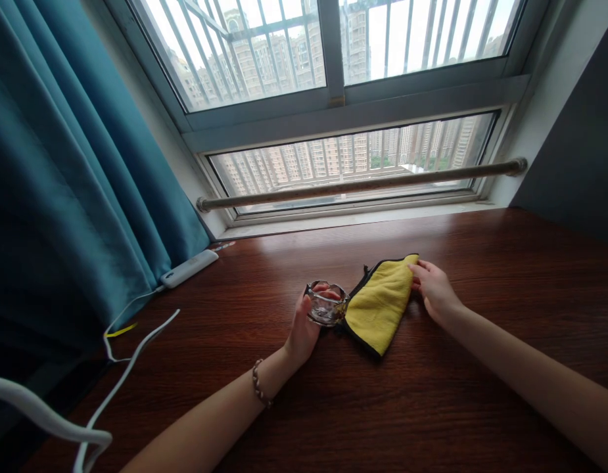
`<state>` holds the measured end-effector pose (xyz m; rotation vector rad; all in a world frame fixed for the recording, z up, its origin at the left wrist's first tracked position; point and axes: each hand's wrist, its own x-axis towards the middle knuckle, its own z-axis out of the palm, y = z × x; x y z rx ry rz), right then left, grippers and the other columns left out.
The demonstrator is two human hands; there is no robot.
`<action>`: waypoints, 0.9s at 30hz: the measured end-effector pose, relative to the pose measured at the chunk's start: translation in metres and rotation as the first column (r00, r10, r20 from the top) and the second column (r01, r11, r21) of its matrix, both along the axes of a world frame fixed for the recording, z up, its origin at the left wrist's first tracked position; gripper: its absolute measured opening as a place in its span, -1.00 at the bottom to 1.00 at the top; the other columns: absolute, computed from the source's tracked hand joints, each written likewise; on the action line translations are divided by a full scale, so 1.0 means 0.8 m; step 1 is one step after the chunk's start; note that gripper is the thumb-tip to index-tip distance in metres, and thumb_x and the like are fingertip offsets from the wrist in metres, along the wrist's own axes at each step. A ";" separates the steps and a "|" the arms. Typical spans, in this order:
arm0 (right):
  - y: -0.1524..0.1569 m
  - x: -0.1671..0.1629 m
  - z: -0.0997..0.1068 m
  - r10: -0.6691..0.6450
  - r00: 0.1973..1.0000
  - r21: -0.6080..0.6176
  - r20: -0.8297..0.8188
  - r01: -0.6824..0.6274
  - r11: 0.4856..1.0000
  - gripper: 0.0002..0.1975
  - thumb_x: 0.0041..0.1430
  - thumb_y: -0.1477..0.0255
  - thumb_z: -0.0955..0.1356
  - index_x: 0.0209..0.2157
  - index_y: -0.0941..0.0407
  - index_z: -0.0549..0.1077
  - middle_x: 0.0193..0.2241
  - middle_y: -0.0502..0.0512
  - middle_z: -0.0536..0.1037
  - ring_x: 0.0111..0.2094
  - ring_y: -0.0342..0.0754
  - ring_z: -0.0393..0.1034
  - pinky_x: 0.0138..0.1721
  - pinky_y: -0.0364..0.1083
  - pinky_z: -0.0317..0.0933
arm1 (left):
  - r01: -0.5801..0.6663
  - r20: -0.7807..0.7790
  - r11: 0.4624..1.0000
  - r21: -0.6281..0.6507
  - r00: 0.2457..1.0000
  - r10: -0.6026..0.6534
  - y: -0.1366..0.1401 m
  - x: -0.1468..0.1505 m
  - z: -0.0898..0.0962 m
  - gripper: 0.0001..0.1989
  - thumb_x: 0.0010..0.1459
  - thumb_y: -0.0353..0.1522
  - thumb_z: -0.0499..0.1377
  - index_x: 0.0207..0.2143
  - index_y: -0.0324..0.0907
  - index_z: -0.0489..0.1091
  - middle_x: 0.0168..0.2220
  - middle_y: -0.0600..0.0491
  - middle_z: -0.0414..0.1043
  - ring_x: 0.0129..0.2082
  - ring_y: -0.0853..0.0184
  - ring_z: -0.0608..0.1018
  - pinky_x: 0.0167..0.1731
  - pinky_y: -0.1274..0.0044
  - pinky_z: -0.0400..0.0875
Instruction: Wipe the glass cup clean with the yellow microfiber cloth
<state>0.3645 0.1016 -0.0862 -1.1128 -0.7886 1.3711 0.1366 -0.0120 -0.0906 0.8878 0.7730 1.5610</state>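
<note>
A faceted clear glass bowl, like an ashtray [327, 305], is tilted in the grip of my left hand [304, 326], its fingers showing through the glass. Directly to its right, a yellow cloth with black edging [381, 302] lies folded, its left edge against or just behind the glass. My right hand [434, 289] pinches the cloth's upper right corner between thumb and fingers. A braided bracelet [259, 383] circles my left wrist.
Underneath is a dark reddish wooden tabletop [313, 407]. A white power strip [189, 269] and white cables [131, 364] lie left, beside a blue curtain [87, 151]. A metal rail [363, 187] crosses the barred window at the back.
</note>
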 end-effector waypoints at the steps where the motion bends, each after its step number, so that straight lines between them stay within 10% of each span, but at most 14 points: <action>1: -0.003 -0.002 0.000 -0.003 0.999 0.076 0.040 0.000 0.997 -0.62 -0.07 0.43 0.40 -0.16 0.21 0.38 -0.29 0.10 0.44 -0.36 -0.14 0.33 -0.43 -0.22 0.21 | -0.001 -0.032 0.999 0.033 0.999 0.002 -0.001 0.001 0.000 -0.48 0.03 -0.03 0.13 -0.11 -0.21 0.21 -0.24 -0.03 0.42 -0.18 0.24 0.46 -0.16 0.38 0.37; 5: -0.035 -0.011 0.013 -0.020 0.906 0.492 0.422 -0.210 0.845 -0.63 0.11 0.35 0.33 -0.03 0.16 0.35 -0.34 0.08 0.39 -0.35 -0.12 0.28 -0.31 -0.12 0.22 | 0.047 -0.206 0.994 0.094 0.978 -0.027 -0.008 0.009 0.003 -0.35 -0.08 -0.29 0.31 0.02 -0.18 0.09 -0.03 -0.11 0.32 -0.09 0.22 0.44 -0.06 0.39 0.31; 9: -0.078 -0.022 0.023 -0.139 0.650 0.643 0.747 -0.652 0.402 -0.74 0.21 0.45 0.26 -0.06 0.16 0.38 -0.27 0.15 0.33 -0.22 -0.07 0.20 -0.19 -0.06 0.18 | 0.115 -0.411 0.990 0.079 0.909 -0.073 -0.013 0.017 0.004 -0.19 -0.14 -0.46 0.34 0.12 -0.09 -0.01 0.09 -0.10 0.20 0.01 0.21 0.39 0.02 0.38 0.28; 11: -0.092 -0.026 0.023 -0.213 0.532 0.573 0.819 -0.772 0.274 -0.72 0.20 0.36 0.28 -0.10 0.20 0.40 -0.17 0.21 0.31 -0.09 0.03 0.13 -0.07 0.02 0.14 | 0.129 -0.480 0.986 0.101 0.875 -0.065 -0.014 0.018 0.002 -0.19 -0.15 -0.47 0.34 0.12 -0.11 0.00 0.09 -0.11 0.21 0.06 0.17 0.35 0.07 0.35 0.24; 17: -0.102 -0.032 0.021 -0.280 0.366 0.430 0.888 -0.876 0.218 -0.64 0.23 0.22 0.25 -0.16 0.24 0.38 -0.13 0.17 0.39 0.06 0.10 0.04 0.19 0.17 -0.21 | 0.116 -0.656 0.975 0.191 0.754 0.039 -0.012 0.013 -0.007 -0.17 -0.20 -0.43 0.37 0.11 -0.15 0.04 0.09 -0.16 0.18 0.08 0.08 0.31 0.10 0.27 0.18; 21: -0.108 -0.034 0.022 -0.221 0.285 0.335 0.933 -0.911 0.240 -0.47 0.21 0.15 0.24 -0.03 0.34 0.33 -0.13 0.26 0.38 0.01 0.13 0.06 0.10 0.12 0.00 | 0.049 -0.745 0.964 0.260 0.645 0.168 -0.011 0.014 -0.003 -0.20 -0.19 -0.37 0.37 0.09 -0.15 0.06 0.06 -0.13 0.17 0.06 0.12 0.30 0.08 0.30 0.18; 27: -0.106 -0.028 0.029 0.234 0.451 0.400 0.861 -0.886 0.235 -0.60 0.31 0.25 0.12 -0.13 0.23 0.40 -0.23 0.22 0.38 -0.18 -0.02 0.24 -0.11 -0.01 0.21 | 0.132 -0.810 0.899 0.418 0.503 0.303 -0.014 0.017 0.001 -0.18 -0.14 -0.34 0.34 0.15 -0.09 0.01 0.09 -0.12 0.04 0.11 0.13 0.20 0.11 0.30 0.15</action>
